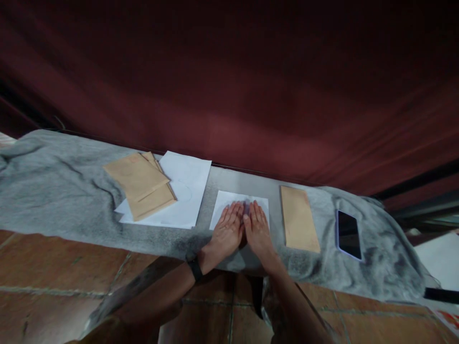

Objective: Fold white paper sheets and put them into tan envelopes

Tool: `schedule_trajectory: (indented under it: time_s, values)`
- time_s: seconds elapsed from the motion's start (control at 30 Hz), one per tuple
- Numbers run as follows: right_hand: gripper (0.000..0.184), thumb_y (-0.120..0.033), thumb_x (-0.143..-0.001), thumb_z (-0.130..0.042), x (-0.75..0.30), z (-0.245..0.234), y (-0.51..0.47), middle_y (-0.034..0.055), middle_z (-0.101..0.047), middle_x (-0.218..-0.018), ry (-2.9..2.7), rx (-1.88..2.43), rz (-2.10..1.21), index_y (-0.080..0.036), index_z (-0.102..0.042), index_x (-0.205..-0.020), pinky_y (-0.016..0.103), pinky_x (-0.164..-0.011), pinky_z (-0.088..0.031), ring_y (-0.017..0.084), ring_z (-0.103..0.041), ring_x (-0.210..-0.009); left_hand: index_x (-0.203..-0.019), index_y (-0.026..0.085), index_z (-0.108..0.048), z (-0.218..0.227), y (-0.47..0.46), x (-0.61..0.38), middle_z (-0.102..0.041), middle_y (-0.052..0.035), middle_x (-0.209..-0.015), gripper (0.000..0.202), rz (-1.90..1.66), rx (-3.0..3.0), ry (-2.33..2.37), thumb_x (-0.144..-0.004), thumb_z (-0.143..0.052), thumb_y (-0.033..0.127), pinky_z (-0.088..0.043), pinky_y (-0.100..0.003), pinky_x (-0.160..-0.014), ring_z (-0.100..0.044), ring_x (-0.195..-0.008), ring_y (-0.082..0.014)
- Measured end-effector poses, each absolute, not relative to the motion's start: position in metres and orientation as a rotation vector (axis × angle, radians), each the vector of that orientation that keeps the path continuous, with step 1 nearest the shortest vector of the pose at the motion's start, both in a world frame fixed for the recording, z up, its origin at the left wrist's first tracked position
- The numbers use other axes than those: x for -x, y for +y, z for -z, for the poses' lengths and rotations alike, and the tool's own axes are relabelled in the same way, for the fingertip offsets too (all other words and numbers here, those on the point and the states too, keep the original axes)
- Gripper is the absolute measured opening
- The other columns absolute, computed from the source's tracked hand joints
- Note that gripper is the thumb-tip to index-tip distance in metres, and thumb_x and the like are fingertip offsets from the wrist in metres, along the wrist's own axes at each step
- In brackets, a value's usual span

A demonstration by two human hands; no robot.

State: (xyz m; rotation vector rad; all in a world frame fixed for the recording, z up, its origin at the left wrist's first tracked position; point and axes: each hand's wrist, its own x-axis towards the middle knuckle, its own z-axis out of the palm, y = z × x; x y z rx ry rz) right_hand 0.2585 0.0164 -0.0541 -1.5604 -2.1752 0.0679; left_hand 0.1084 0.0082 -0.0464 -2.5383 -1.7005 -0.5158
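Observation:
A folded sheet of white paper (221,203) lies on the grey cloth in front of me. Both hands rest on it side by side, palms down. My left hand (228,225) lies flat over its left and middle part, fingers stretched out and pointing away from me. My right hand (257,227) presses flat on the right part, fingers also extended. The lower edge of the paper is mostly hidden under the hands. To the right of my right hand lies a brown envelope (300,220).
A grey cloth (71,196) covers the narrow bench. Several brown envelopes (138,179) overlap larger white sheets (190,191) on the left. A phone (349,234) lies on the far right. A dark red curtain (229,124) hangs behind, and tiled floor (57,267) shows below.

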Motion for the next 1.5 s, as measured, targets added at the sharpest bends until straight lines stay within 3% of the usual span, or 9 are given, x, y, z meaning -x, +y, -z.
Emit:
schedule_trajectory:
  time_s: [0.17, 0.37, 0.97, 1.17, 1.5]
  values:
    - [0.062, -0.041, -0.11, -0.016, -0.237, 0.051, 0.026, 0.014, -0.041, -0.163, -2.185, 1.615, -0.352, -0.009, -0.041, -0.157, 0.046, -0.128, -0.025, 0.022, -0.032, -0.154, -0.158, 0.005, -0.033, 0.055, 0.013, -0.113, -0.041, -0.0186, -0.162, 0.061, 0.372, 2.596, -1.694, -0.098, -0.034, 0.015, -0.029, -0.046, -0.126, -0.034, -0.153, -0.0244]
    - [0.061, -0.038, -0.11, -0.016, -0.239, 0.046, 0.039, 0.0133, -0.04, -0.164, -2.216, 1.661, -0.32, -0.008, -0.043, -0.155, 0.044, -0.129, -0.02, 0.022, -0.031, -0.154, -0.158, 0.006, -0.035, 0.053, 0.03, -0.107, -0.039, -0.0172, -0.163, 0.059, 0.333, 2.629, -1.693, -0.1, -0.033, 0.019, -0.026, -0.047, -0.127, -0.032, -0.154, -0.0246]
    - [0.054, -0.035, -0.11, -0.025, -0.238, 0.055, 0.055, 0.0121, -0.039, -0.164, -2.239, 1.74, -0.048, -0.014, -0.041, -0.157, 0.05, -0.126, -0.024, 0.026, -0.034, -0.153, -0.156, 0.01, -0.041, 0.05, 0.055, -0.095, -0.043, -0.0131, -0.162, 0.055, 0.383, 2.616, -1.702, -0.105, -0.029, 0.026, -0.022, -0.045, -0.128, -0.031, -0.155, -0.0214]
    - [0.055, -0.035, -0.109, -0.034, -0.252, 0.057, 0.045, 0.016, -0.039, -0.163, -2.267, 1.689, 0.045, -0.011, -0.039, -0.158, 0.053, -0.124, -0.027, 0.03, -0.036, -0.152, -0.155, 0.009, -0.041, 0.049, 0.049, -0.089, -0.039, -0.0139, -0.164, 0.057, 0.379, 2.559, -1.793, -0.108, -0.03, 0.038, -0.022, -0.045, -0.128, -0.03, -0.155, -0.0227]
    - [0.058, -0.041, -0.11, -0.032, -0.275, 0.065, 0.034, 0.0217, -0.042, -0.161, -2.21, 1.623, 0.173, -0.006, -0.039, -0.157, 0.052, -0.12, -0.032, 0.03, -0.038, -0.15, -0.156, 0.006, -0.038, 0.05, 0.035, -0.077, -0.038, -0.0185, -0.163, 0.067, 0.418, 2.489, -1.808, -0.106, -0.036, 0.05, -0.024, -0.047, -0.128, -0.03, -0.155, -0.0272]
